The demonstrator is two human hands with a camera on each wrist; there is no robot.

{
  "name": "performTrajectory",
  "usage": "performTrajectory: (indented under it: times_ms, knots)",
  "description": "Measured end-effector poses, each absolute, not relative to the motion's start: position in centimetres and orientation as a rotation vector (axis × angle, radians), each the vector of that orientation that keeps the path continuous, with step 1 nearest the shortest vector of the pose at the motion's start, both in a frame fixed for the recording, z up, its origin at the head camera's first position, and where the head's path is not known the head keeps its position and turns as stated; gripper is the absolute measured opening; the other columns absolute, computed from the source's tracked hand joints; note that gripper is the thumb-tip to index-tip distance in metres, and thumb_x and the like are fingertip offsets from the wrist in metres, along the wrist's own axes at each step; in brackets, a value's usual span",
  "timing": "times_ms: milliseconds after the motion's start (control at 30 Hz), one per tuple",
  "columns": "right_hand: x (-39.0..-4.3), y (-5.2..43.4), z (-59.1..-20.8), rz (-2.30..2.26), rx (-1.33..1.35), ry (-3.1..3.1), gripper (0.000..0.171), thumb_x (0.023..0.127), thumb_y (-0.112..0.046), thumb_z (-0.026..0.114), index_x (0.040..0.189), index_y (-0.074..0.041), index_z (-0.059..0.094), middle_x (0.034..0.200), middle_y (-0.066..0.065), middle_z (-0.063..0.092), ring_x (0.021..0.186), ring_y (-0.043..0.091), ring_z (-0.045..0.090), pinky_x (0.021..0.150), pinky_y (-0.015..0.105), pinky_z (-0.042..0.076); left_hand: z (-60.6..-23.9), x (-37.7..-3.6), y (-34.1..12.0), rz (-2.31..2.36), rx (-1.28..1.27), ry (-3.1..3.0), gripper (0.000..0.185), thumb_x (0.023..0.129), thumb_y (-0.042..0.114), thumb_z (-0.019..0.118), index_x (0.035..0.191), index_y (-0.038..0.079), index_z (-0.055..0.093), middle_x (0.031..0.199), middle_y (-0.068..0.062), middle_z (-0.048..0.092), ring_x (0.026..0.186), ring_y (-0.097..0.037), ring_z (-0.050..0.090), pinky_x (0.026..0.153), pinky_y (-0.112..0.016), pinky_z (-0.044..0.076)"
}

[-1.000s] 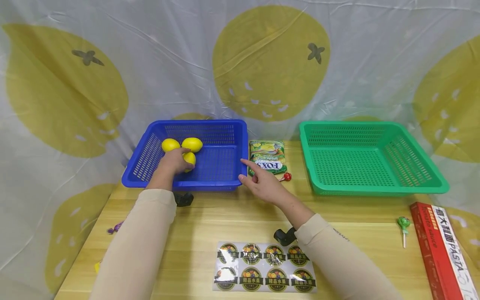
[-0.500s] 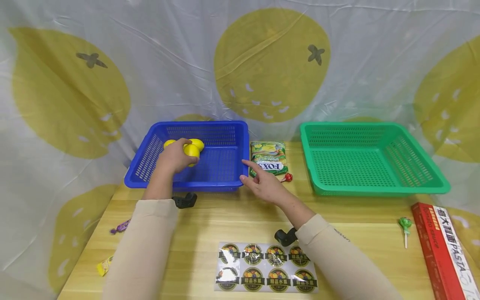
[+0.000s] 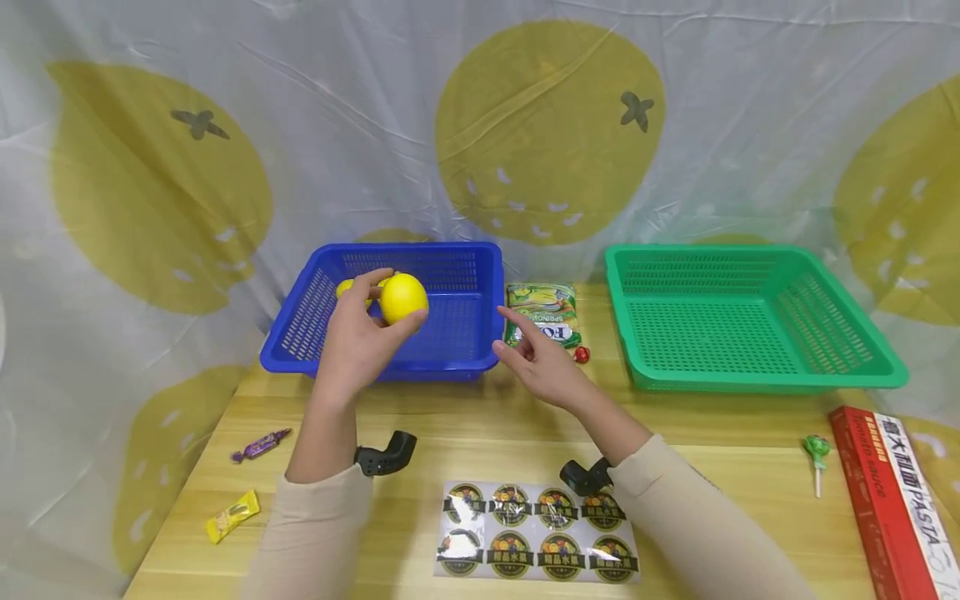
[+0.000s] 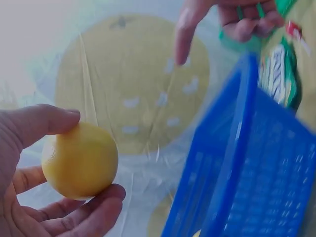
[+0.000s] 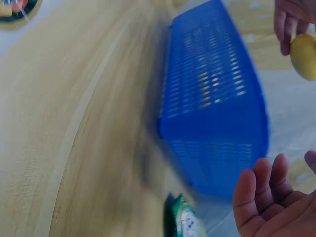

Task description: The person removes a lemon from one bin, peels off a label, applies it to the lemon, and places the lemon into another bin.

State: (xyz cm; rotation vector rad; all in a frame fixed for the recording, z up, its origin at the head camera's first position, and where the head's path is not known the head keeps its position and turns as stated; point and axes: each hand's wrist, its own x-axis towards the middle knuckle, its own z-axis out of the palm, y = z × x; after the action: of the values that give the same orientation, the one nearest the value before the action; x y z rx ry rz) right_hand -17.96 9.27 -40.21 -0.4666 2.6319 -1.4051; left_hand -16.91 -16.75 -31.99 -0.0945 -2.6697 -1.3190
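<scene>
In the head view my left hand (image 3: pixel 360 333) holds a yellow lemon (image 3: pixel 404 299) between thumb and fingers, above the blue basket (image 3: pixel 457 365). The left wrist view shows this lemon (image 4: pixel 80 160) gripped at its sides. Other lemons (image 3: pixel 344 287) lie in the basket, mostly hidden behind the left hand. My right hand (image 3: pixel 551 367) hovers by the basket's right front corner with its fingers loosely extended and nothing held. Whether its fingertips touch the rim I cannot tell. Behind it lie a green Fox's candy bag (image 3: pixel 543 312) and a red lollipop (image 3: pixel 582 354).
A green basket (image 3: pixel 765 379) stands at the right. Near the right edge lie a green lollipop (image 3: pixel 817 448) and a red pasta box (image 3: pixel 877 492). A sticker sheet (image 3: pixel 536 532) lies in front. Purple (image 3: pixel 260 446) and yellow wrapped candies (image 3: pixel 233 517) are at the left.
My left hand has lifted the lemon up from among the others in the blue basket, towards me and to the right. The right hand stays by the basket's corner.
</scene>
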Motion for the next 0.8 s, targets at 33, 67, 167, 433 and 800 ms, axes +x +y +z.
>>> performTrajectory:
  times_ms: [33,67,167,433,800]
  knots:
    - [-17.6,9.5,-39.9,-1.420,-0.470,2.632,0.060,0.105,-0.042,0.055,0.160,-0.028,0.034,0.082,0.004,0.057,0.068,0.018,0.051,0.062,0.031,0.043,-32.1,-16.3,-16.5,-1.370,-0.108,-2.654,0.074,0.089,0.031,0.080,0.152,0.016,0.045,0.138,-0.018,0.050,0.094,-0.033,0.066,0.080,-0.037,0.058]
    - [-17.2,9.7,-39.7,-1.430,-0.474,2.634,0.060,0.105,-0.041,0.056,0.159,-0.028,0.035,0.083,0.003,0.058,0.070,0.017,0.052,0.064,0.032,0.044,-32.3,-15.8,-16.2,-1.420,-0.128,-2.643,0.075,0.088,0.029,0.081,0.152,0.016,0.044,0.138,-0.018,0.048,0.093,-0.033,0.066,0.079,-0.036,0.058]
    - [-15.8,10.7,-39.4,-1.457,-0.498,2.622,0.059,0.105,-0.037,0.057,0.159,-0.025,0.036,0.085,0.003,0.061,0.073,0.016,0.054,0.068,0.031,0.046,-32.9,-13.9,-15.4,-1.507,-0.163,-2.657,0.080,0.086,0.022,0.083,0.154,0.017,0.040,0.137,-0.018,0.045,0.094,-0.034,0.066,0.079,-0.034,0.059]
    - [-11.5,14.1,-40.3,-1.400,-0.533,2.598,0.056,0.104,-0.033,0.060,0.155,-0.023,0.041,0.082,-0.001,0.059,0.071,0.013,0.054,0.064,0.026,0.047,-35.3,-9.7,-12.6,-1.633,-0.236,-2.773,0.077,0.081,0.017,0.087,0.147,0.016,0.049,0.129,-0.011,0.052,0.098,-0.026,0.067,0.081,-0.033,0.061]
    - [-6.1,19.3,-43.6,-1.169,-0.498,2.517,0.056,0.099,-0.031,0.068,0.149,-0.014,0.051,0.076,-0.007,0.057,0.062,0.003,0.049,0.057,0.023,0.046,-42.0,-10.5,-7.8,-1.873,-0.398,-2.931,0.067,0.080,0.026,0.087,0.137,0.008,0.057,0.129,-0.011,0.063,0.097,-0.025,0.066,0.075,-0.031,0.055]
